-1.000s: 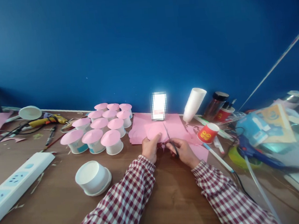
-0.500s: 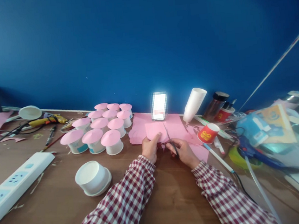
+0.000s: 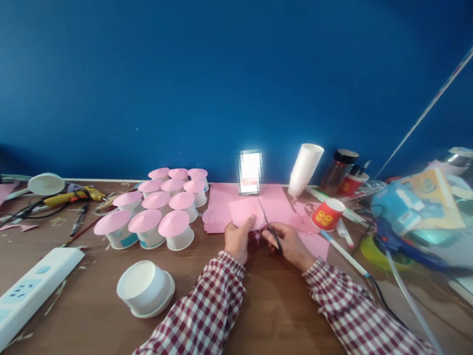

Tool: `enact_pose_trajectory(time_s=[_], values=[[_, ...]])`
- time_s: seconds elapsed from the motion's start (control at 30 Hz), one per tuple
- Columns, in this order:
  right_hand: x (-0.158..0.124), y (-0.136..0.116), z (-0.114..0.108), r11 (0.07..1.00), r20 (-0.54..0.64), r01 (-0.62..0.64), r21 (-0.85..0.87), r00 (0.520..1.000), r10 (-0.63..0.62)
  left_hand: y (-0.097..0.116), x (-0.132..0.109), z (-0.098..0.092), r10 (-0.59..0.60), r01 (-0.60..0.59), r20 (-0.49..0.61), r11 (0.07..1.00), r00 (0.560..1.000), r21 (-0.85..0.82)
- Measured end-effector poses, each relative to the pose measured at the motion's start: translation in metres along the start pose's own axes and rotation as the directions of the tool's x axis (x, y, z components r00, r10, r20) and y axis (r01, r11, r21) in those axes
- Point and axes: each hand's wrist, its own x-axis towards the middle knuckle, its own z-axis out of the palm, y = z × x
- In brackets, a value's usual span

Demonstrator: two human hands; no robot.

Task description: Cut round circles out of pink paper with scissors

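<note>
L hand [image 3: 237, 240] pinches pink paper [image 3: 243, 211]; R hand [image 3: 289, 243] is closed round scissors [image 3: 267, 225], blades in the sheet. Risk: L thumb sits v. near blades, so it could get nicked.

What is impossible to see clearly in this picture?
Head view:
Handles of the scissors: hidden in the right hand.
Lower edge of the paper: covered by the left hand.
The card at the wall: pixelated.
The power strip: cut by the left edge.
The pile at right: blurred.

Wooden table [image 3: 275, 319], pink-topped cups [image 3: 156, 217], white tub [image 3: 143, 286], power strip [image 3: 24, 294], pink paper sheets [image 3: 221, 208], perhaps a glue gun [image 3: 73, 197]
</note>
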Motion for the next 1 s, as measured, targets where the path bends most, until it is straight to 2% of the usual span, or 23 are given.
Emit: enact_pose_trajectory(time_s=[0.63,1.0], values=[[-0.0006,-0.0048,-0.0004,0.999,0.019,0.002,-0.035,1.0,-0.001,0.0049,-0.0032,0.0021,0.0,0.001,0.005,0.997,1.0,-0.082],[-0.0015,-0.0064,0.0011,1.0,0.009,-0.002,-0.019,1.0,0.003,0.002,-0.0008,0.0,0.002,-0.002,-0.016,0.999,1.0,-0.053]])
